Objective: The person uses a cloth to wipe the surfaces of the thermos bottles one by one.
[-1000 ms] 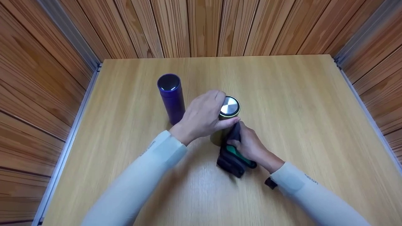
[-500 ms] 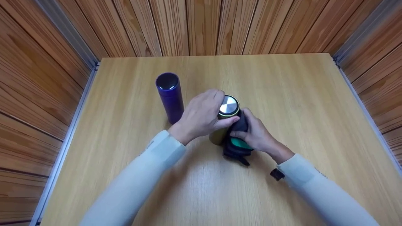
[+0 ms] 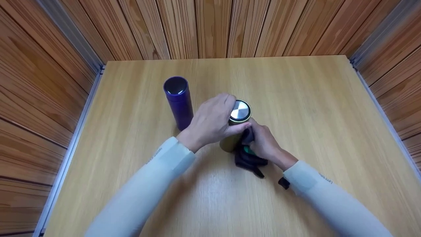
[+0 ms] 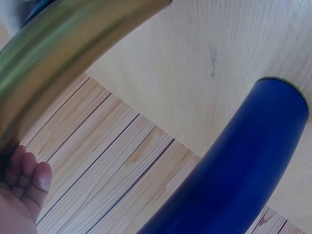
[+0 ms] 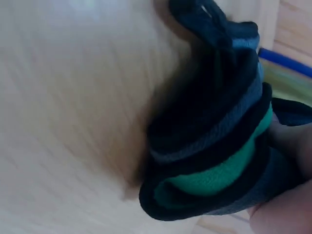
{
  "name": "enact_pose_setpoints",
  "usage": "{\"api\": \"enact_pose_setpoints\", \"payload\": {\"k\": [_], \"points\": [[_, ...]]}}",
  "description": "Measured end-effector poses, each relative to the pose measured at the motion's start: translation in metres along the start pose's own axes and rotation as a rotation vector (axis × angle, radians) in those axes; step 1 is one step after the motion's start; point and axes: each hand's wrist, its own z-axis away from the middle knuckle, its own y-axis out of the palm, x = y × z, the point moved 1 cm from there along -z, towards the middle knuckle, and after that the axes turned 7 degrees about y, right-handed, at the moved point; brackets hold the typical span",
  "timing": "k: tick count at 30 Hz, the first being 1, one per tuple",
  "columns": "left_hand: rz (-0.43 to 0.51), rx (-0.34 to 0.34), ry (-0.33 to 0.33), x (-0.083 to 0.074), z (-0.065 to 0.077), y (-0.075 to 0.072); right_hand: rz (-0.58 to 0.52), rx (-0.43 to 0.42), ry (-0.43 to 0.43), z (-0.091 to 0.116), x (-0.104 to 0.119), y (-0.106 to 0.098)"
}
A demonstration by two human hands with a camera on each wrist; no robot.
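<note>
In the head view my left hand (image 3: 212, 120) grips a gold bottle (image 3: 228, 143) near its top, with the silver disc of its lid showing beside the thumb. The bottle leans slightly on the table. My right hand (image 3: 265, 142) grips a bunched dark cloth (image 3: 250, 161) against the bottle's right side. Black edging and a green inner face show on the cloth (image 5: 204, 180) in the right wrist view. The gold body (image 4: 73, 48) crosses the upper left of the left wrist view, above my curled fingertips (image 4: 41, 176).
A purple-blue bottle (image 3: 180, 107) with a dark shiny top stands upright just left of my left hand. The wooden table (image 3: 312, 108) is bounded by plank walls (image 3: 213, 29) at the back and sides, with metal posts (image 3: 74, 33) in the corners.
My right hand and the cloth moved up along the bottle's side, then back down a little. The cloth has bunched tighter. My left hand and both bottles stay in place.
</note>
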Motion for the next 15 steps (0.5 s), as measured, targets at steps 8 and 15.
{"api": "enact_pose_setpoints", "payload": {"k": [8, 15], "points": [[0.003, 0.034, -0.01, 0.001, -0.002, -0.003, -0.374, 0.088, 0.104, -0.002, -0.007, -0.019], [-0.008, 0.021, -0.009, 0.003, -0.001, -0.005, -0.626, 0.119, 0.133, 0.001, -0.001, -0.021]]}}
